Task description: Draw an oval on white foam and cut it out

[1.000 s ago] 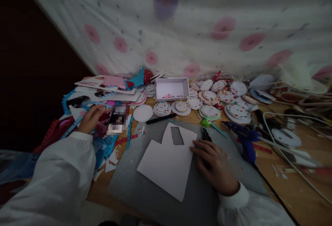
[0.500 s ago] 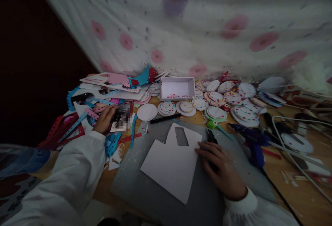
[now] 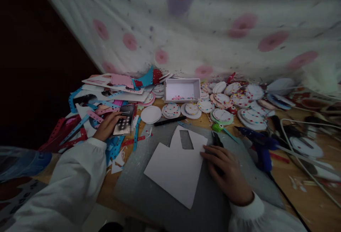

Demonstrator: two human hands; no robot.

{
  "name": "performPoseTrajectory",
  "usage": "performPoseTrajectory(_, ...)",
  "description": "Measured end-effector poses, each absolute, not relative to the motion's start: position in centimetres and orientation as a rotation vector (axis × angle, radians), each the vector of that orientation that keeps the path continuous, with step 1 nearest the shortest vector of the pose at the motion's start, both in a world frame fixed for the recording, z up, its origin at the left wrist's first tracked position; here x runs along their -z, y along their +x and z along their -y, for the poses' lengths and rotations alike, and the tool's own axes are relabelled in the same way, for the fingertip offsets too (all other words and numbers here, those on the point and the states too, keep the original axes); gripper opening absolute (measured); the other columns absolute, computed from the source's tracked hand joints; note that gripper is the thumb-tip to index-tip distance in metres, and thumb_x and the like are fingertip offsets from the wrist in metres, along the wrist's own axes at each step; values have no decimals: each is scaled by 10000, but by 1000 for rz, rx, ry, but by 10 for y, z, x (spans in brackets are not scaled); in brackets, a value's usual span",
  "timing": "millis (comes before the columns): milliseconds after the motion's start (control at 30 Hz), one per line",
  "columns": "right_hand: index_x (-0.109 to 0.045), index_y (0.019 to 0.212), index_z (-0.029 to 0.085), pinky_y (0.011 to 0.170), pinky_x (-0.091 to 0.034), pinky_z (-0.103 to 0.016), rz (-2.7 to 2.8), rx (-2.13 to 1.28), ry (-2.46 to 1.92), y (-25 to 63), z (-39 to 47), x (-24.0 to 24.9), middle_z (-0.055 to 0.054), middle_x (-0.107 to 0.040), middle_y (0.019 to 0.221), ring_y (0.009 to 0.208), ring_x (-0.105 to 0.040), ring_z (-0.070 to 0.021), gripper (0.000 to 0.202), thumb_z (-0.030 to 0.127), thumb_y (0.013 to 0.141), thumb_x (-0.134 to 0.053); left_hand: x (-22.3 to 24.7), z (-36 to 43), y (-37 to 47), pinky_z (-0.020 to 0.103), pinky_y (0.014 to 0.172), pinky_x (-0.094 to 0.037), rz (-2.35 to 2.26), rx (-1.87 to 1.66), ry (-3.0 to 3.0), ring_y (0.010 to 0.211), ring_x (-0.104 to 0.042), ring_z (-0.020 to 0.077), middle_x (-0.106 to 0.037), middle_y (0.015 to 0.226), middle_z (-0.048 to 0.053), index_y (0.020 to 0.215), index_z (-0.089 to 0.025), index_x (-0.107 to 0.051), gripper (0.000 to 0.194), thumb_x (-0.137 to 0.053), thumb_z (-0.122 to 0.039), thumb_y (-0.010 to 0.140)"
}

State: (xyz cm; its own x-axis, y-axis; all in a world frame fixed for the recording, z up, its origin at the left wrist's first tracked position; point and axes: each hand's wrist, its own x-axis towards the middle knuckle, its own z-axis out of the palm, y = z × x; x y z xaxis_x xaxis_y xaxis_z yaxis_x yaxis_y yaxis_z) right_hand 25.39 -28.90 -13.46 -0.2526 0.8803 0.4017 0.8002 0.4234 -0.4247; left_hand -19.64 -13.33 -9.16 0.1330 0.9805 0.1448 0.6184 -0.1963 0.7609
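Note:
My left hand (image 3: 108,125) is at the left edge of a phone (image 3: 124,120), with a finger over its lit screen, which shows a keypad of round buttons. My right hand (image 3: 227,171) lies on the grey cutting mat (image 3: 133,189), fingertips at the right edge of a white card (image 3: 174,170) with a rectangular cut-out. Its fingers are spread a little, over a dark-handled tool (image 3: 217,139) that is partly hidden beneath them.
Behind the mat stand a white box (image 3: 182,90), a black pen (image 3: 169,121) and decorated paper discs (image 3: 221,115). A blue glue gun (image 3: 261,147) with cables lies at right. Coloured foam strips (image 3: 115,150) and scraps pile up at left. A curtain (image 3: 207,19) hangs behind.
The phone screen has changed to a round-button keypad. My left hand has shifted slightly, with a finger now reaching over the screen. My right hand and the card look the same.

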Motion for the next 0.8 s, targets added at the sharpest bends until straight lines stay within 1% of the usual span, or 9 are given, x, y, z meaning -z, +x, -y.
performPoseTrajectory(167,-677,1098,254,866,-467,-491,2102,-171,-1413,254,289,134,-57,-669,1194,1124,-550,-288,308,170,861,-499,74,149,-192,449,1101,-322,-1501,-1055,1862,1197,-549,269,-709,1073,80,1179,-188,-577,437,-434,-487,893)
performPoseTrajectory(300,-678,1099,257,880,-462,-493,2102,-187,-1431,254,289,135,-56,-664,1204,1135,-545,-289,313,169,853,-505,67,173,-193,451,1111,-303,-1540,-1038,1859,1198,-547,277,-712,1064,58,1157,-227,-581,369,-437,-455,905)
performPoseTrajectory(467,-676,1115,261,893,-461,-489,2112,-203,-1445,254,290,136,-59,-657,1218,1141,-545,-286,324,171,858,-501,81,186,-193,458,1109,-298,-1567,-920,1881,1228,-514,296,-696,1120,47,1179,-271,-576,366,-423,-470,913)
performPoseTrajectory(567,-679,1113,259,892,-465,-488,2115,-200,-1454,254,290,135,-63,-656,1218,1141,-548,-285,326,167,858,-499,88,184,-192,461,1083,-332,-1611,-901,1918,1220,-510,315,-693,1117,40,1141,-274,-598,359,-437,-489,904)
performPoseTrajectory(633,-682,1111,260,889,-467,-484,2117,-194,-1455,254,290,134,-66,-659,1212,1138,-555,-283,328,167,859,-493,90,183,-192,462,1071,-344,-1623,-891,1947,1204,-520,318,-690,1123,37,1156,-275,-589,361,-452,-489,899)
performPoseTrajectory(800,-677,1116,263,891,-459,-483,2121,-186,-1454,254,290,134,-59,-657,1219,1140,-551,-281,327,168,861,-495,88,184,-193,467,1084,-328,-1628,-865,1948,1210,-521,311,-687,1138,48,1177,-283,-575,385,-432,-511,901)
